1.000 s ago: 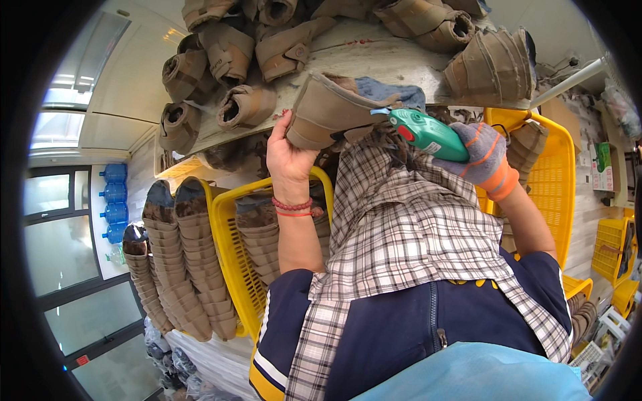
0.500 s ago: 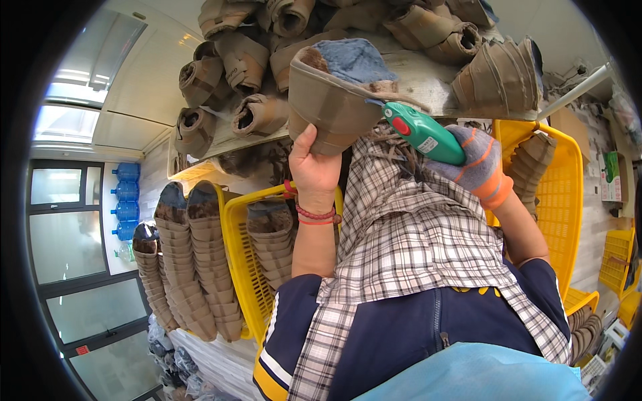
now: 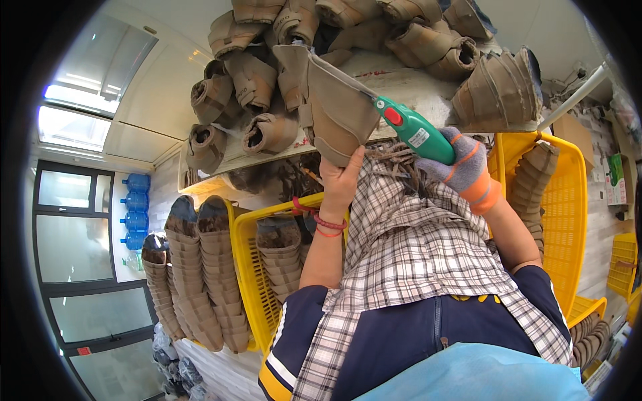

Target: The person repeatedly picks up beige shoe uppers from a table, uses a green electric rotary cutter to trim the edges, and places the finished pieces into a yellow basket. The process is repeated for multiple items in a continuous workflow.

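My left hand (image 3: 342, 175), bare with red bands at the wrist, grips a tan boot upper (image 3: 338, 110) from below and holds it upright. My right hand (image 3: 466, 168), in a grey and orange glove, is closed on a green hand-held power tool (image 3: 412, 130). The tool's thin metal tip lies along the top edge of the boot upper. A checked cloth (image 3: 414, 260) covers my lap beneath both hands.
A pile of tan boot uppers (image 3: 261, 87) lies on the worktable (image 3: 408, 87) past my hands. Yellow plastic crates (image 3: 565, 200) hold stacked uppers at the right and left (image 3: 257, 281). More stacks (image 3: 200, 274) stand at the left beside blue water bottles (image 3: 136, 207) and windows.
My left hand has turned the boot upper from lying flat to standing upright and raised it. The tool's tip has moved up along its edge.
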A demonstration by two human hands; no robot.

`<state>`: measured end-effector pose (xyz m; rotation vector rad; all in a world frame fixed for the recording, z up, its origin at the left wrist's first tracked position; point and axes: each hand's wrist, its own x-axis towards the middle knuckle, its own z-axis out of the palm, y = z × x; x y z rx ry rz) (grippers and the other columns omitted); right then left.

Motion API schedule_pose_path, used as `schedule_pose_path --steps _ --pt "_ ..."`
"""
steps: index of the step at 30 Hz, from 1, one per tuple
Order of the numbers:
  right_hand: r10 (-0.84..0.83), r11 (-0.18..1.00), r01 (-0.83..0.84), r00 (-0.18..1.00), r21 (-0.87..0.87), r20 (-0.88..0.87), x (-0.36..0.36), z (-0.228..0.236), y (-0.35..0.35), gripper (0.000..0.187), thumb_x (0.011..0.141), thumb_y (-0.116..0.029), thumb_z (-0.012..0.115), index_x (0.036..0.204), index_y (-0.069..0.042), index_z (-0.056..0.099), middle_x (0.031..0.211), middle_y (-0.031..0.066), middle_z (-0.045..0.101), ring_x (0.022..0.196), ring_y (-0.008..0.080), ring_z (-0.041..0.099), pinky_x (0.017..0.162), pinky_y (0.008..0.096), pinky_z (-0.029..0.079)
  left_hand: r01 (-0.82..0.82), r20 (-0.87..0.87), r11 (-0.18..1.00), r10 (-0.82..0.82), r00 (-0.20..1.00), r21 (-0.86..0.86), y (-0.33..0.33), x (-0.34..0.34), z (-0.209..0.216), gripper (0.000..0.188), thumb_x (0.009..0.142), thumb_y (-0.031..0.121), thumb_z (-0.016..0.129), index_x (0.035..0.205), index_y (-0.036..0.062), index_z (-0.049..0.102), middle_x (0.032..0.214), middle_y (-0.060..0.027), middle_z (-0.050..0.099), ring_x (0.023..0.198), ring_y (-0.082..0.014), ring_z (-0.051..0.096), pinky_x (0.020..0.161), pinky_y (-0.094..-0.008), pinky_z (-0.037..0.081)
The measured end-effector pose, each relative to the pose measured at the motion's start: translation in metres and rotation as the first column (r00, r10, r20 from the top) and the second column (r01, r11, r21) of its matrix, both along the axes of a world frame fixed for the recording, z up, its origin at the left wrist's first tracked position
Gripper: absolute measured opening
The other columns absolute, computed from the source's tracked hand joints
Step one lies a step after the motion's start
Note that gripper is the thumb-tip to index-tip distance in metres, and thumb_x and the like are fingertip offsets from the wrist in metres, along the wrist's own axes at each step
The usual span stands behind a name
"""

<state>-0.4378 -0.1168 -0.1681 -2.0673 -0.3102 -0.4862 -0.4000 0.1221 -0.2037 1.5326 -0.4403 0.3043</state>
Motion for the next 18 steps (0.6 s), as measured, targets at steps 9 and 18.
schedule_pose_path --steps 9,18 --pt "-0.079 0.991 0.091 0.990 0.098 -0.119 0.001 -0.002 -0.003 0.050 0.073 -0.039 0.081 0.100 0.000 0.062 0.074 0.0123 0.067 0.063 0.0166 0.065 0.058 0.0291 0.051 -0.440 0.524 0.605 0.044 0.850 0.663 -0.002 0.008 -0.012 0.027 0.079 0.011 0.067 0.103 -0.0007 0.065 0.107 -0.0214 0.061 0.102 -0.0421 0.053 0.093 -0.0507 0.036" --pt "-0.156 0.948 0.223 0.947 0.226 -0.279 0.006 0.001 -0.015 0.046 0.077 -0.039 0.077 0.099 -0.001 0.062 0.071 0.0103 0.063 0.061 0.0167 0.060 0.058 0.0302 0.048 -0.134 0.269 0.497 -0.211 0.940 0.857 -0.009 -0.002 -0.029 0.040 0.076 0.012 0.066 0.113 -0.0010 0.060 0.117 -0.0215 0.056 0.108 -0.0439 0.049 0.095 -0.0545 0.035"
